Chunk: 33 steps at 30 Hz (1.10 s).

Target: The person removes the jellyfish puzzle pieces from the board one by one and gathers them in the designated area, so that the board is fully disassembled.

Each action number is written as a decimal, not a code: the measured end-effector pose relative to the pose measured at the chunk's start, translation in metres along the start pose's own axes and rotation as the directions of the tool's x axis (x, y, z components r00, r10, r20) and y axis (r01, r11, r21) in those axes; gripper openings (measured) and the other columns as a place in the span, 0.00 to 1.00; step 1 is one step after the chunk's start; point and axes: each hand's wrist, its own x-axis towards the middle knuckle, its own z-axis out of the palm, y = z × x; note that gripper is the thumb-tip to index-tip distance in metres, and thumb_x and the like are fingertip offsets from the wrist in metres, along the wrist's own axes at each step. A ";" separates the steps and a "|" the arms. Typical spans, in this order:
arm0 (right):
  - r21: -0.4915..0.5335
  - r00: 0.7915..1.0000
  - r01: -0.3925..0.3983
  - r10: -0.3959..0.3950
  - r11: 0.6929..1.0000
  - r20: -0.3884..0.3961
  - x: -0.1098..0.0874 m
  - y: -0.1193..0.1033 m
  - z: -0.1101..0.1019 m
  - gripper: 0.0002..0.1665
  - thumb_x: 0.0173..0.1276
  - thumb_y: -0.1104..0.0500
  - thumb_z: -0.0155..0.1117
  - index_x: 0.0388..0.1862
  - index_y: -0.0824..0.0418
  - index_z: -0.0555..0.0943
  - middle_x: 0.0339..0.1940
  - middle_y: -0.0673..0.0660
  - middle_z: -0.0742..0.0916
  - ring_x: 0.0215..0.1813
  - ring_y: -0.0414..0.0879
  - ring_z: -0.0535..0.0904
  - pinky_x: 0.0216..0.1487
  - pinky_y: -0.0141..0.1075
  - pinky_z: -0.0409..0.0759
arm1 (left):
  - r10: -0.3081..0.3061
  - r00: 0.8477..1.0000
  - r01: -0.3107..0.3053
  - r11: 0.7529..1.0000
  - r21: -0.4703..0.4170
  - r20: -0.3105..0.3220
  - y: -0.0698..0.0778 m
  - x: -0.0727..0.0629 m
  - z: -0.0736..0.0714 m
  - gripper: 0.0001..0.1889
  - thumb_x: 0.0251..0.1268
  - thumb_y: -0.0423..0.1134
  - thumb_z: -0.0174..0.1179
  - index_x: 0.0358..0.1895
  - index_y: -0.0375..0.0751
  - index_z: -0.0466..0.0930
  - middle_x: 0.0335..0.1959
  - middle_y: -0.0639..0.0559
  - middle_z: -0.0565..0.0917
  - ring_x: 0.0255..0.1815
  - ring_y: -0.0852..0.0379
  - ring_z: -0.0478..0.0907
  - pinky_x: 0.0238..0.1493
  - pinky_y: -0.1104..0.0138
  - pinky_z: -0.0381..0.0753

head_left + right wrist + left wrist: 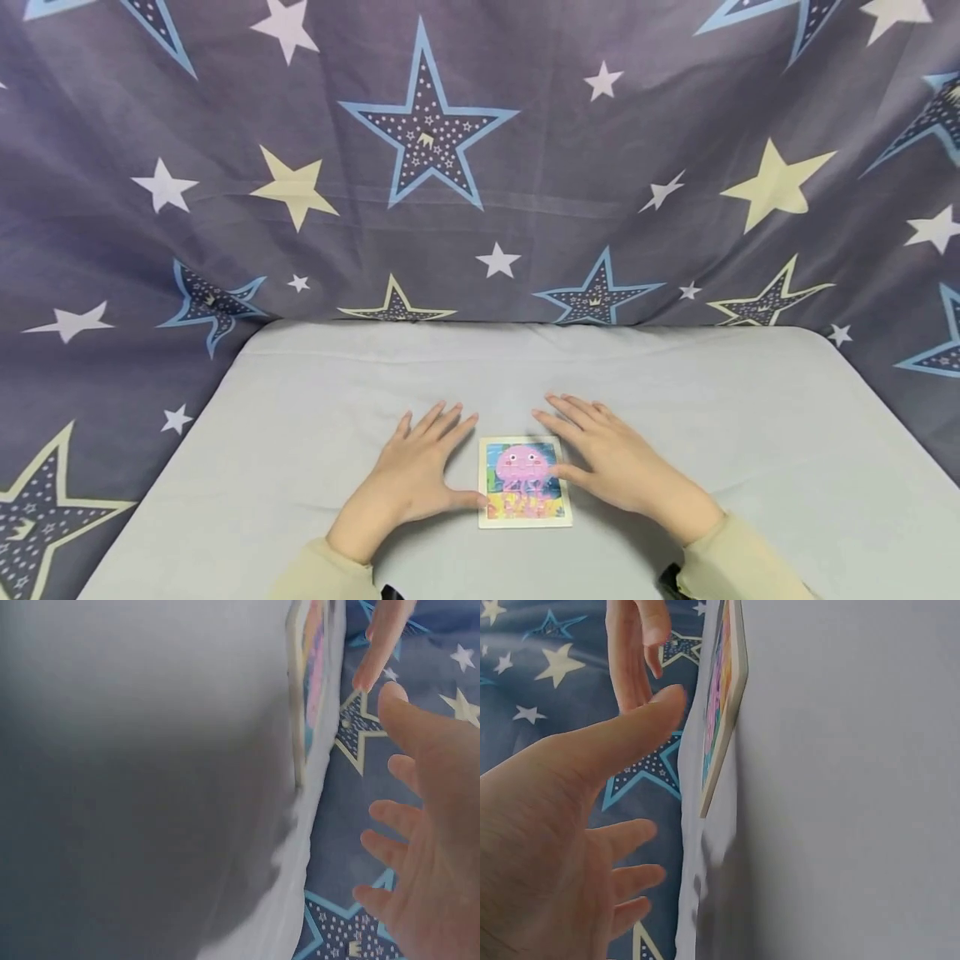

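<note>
A small square picture puzzle (524, 483) with a pale border lies flat on the grey cloth, showing a pink jellyfish with a smiling face. On its left my left hand (420, 471) is held with spread, straight fingers, the thumb reaching over the puzzle's left edge. My right hand (611, 458) hovers on the other side, its thumb above the right edge and its fingers extended. In the left wrist view a gap shows between the thumb and the puzzle board (724, 712). From the right wrist, the board (306, 690) also appears apart from the hand. Neither hand holds anything.
Light grey cloth (675, 392) covers the flat surface under the puzzle. Behind it and along both sides hangs a dark curtain (525, 208) patterned with stars. Pale sleeves (322, 571) cover both forearms, with a dark band partly visible below each.
</note>
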 end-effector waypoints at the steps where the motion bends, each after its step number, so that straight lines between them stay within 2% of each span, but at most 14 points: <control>1: 0.010 1.000 0.013 -0.014 1.000 0.014 0.002 0.000 0.000 0.42 0.67 0.41 0.66 0.76 0.51 0.66 0.77 0.57 0.67 0.76 0.57 0.62 0.72 0.61 0.59 | 0.000 1.000 0.000 1.000 -0.024 0.018 0.001 0.001 0.000 0.56 0.42 0.76 0.65 0.76 0.49 0.63 0.77 0.46 0.61 0.79 0.44 0.50 0.73 0.38 0.47; 5: 0.053 0.996 0.062 -0.065 0.997 0.054 0.011 -0.001 0.002 0.40 0.67 0.42 0.66 0.74 0.53 0.68 0.74 0.58 0.70 0.74 0.54 0.65 0.72 0.58 0.61 | 0.003 0.996 0.006 0.995 -0.104 0.084 0.004 0.004 0.001 0.56 0.39 0.74 0.69 0.74 0.47 0.66 0.76 0.44 0.63 0.78 0.42 0.53 0.73 0.38 0.49; 11: 0.084 0.992 0.098 -0.105 0.992 0.076 0.022 0.000 0.005 0.35 0.66 0.42 0.67 0.68 0.55 0.75 0.66 0.56 0.79 0.68 0.51 0.72 0.69 0.52 0.67 | 0.017 0.990 0.004 0.988 -0.152 0.139 0.005 0.008 0.003 0.56 0.37 0.70 0.73 0.73 0.47 0.67 0.76 0.45 0.62 0.77 0.43 0.55 0.73 0.38 0.50; 15: 0.050 0.981 0.158 -0.163 0.986 0.108 0.031 -0.001 0.007 0.30 0.67 0.43 0.67 0.65 0.53 0.78 0.59 0.51 0.82 0.63 0.47 0.76 0.68 0.49 0.70 | 0.014 0.991 0.008 0.986 -0.165 0.134 0.003 0.008 0.005 0.56 0.36 0.71 0.73 0.73 0.48 0.67 0.76 0.45 0.62 0.77 0.42 0.54 0.72 0.37 0.49; 22: 0.032 0.947 0.280 -0.282 0.959 0.151 0.042 -0.003 0.010 0.24 0.66 0.50 0.69 0.60 0.52 0.80 0.51 0.48 0.82 0.54 0.44 0.79 0.62 0.47 0.75 | 0.020 0.993 0.001 0.984 -0.177 0.114 0.002 0.008 0.008 0.56 0.34 0.71 0.74 0.73 0.48 0.68 0.76 0.45 0.62 0.77 0.41 0.55 0.71 0.36 0.49; 33: 0.004 0.901 0.398 -0.392 0.917 0.185 0.051 0.005 0.018 0.24 0.68 0.51 0.67 0.63 0.45 0.78 0.51 0.47 0.79 0.47 0.42 0.76 0.52 0.38 0.77 | 0.027 0.993 -0.004 0.979 -0.203 0.113 0.000 0.009 0.008 0.57 0.34 0.71 0.74 0.73 0.48 0.68 0.76 0.45 0.62 0.77 0.40 0.54 0.72 0.36 0.50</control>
